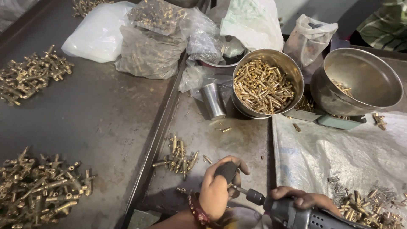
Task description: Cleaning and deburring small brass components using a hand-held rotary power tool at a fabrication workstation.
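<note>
On the steel bench (106,114) I see piles of brass fittings (42,191) lying finished, one bowl (267,82) still full, my left hand (218,188) gripping a dark holder (227,171), right hand (303,199) clasping the driver (292,214).

Part hidden inside left fist (217,191), power driver (296,214) cut by bottom edge

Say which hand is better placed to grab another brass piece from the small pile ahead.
Probably left: the left hand sits right beside the small brass pile, gripping only a small dark part. The right hand holds the grey power driver.
</note>
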